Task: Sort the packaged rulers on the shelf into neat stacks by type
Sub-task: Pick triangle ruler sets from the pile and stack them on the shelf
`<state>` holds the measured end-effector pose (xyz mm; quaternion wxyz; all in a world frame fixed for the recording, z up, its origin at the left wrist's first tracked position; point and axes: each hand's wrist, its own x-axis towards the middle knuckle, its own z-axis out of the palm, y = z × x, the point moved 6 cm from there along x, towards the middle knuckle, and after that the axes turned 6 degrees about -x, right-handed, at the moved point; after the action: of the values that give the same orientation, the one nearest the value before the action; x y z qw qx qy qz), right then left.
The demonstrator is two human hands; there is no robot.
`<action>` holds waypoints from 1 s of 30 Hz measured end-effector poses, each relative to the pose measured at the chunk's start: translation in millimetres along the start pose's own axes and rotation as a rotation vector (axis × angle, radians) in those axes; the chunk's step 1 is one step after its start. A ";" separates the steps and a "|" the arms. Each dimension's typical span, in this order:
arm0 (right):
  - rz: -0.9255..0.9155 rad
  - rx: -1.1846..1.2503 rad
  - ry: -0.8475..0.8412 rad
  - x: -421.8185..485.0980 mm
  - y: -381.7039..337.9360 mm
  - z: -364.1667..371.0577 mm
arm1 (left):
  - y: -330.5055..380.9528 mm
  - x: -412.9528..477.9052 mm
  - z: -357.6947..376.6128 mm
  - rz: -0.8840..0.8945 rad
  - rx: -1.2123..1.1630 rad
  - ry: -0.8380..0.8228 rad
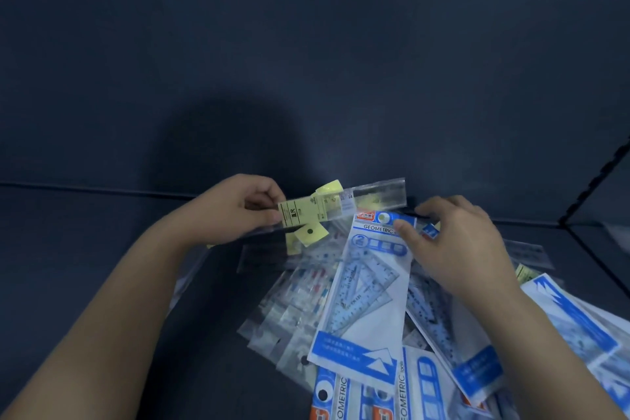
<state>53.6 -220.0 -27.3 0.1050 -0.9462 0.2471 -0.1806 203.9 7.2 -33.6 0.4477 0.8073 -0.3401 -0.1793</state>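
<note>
My left hand (235, 211) pinches the yellow-labelled end of a clear straight ruler pack (344, 204), held level above the shelf. My right hand (453, 242) grips the top of a blue-and-white "GEOMETRIC" set-square pack (368, 293) with thumb on its header, lifting that end off the pile. A loose pile of packaged rulers (296, 310) lies under both hands: clear sleeves with small rulers at the left, more blue geometric packs (572, 324) at the right and front.
The dark shelf floor (102, 232) stretches bare to the left. A dark back panel (306, 78) rises behind the pile. A shelf divider edge (600, 181) runs at the right. Another long clear ruler (525, 251) lies behind my right hand.
</note>
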 end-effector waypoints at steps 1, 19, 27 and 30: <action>0.020 -0.023 -0.021 -2.2 -0.5 -0.6 | 0.8 -0.6 -0.5 0.000 -0.019 0.000; 0.057 0.053 -0.338 -21.6 -21.8 18.9 | 13.2 -3.8 -4.4 0.050 -0.065 0.155; 0.021 0.104 -0.174 -20.7 -20.9 11.4 | 15.3 -4.0 -2.3 0.043 -0.056 0.119; -0.045 0.112 -0.016 -19.6 -23.2 6.0 | 14.7 -3.7 -4.6 0.036 -0.076 0.127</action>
<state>50.1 -189.6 -31.8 0.1556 -0.9456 0.2144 -0.1890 198.3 7.2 -18.7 0.5018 0.7932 -0.3184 -0.1326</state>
